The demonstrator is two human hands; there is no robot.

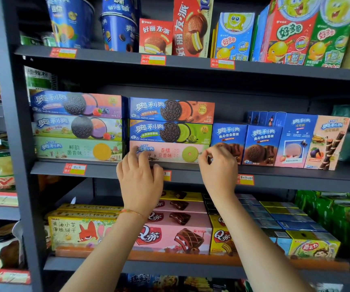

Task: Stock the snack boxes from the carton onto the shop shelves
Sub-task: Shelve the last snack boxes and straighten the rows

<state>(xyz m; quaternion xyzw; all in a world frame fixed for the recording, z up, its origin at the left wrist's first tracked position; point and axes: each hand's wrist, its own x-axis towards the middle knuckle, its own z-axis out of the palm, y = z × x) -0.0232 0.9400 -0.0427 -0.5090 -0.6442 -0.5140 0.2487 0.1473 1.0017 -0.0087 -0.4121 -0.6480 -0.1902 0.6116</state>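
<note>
Pink snack box (169,152) sits at shelf edge (106,171), both hands touching.

One head-worn wide-angle view faces the shop shelves square on from close range, centred on the middle shelf (106,171), with shelves above and below it bowed outward near the frame edges.

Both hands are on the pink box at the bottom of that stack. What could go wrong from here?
1. The pink box carries the green box and the orange-and-blue box; shifting it could tip them off the shelf.
2. Pushing it sideways may knock the small blue box standing beside it.
3. The left hand covers a price tag and might scrape it loose. The right hand is at the box's other end.
</note>
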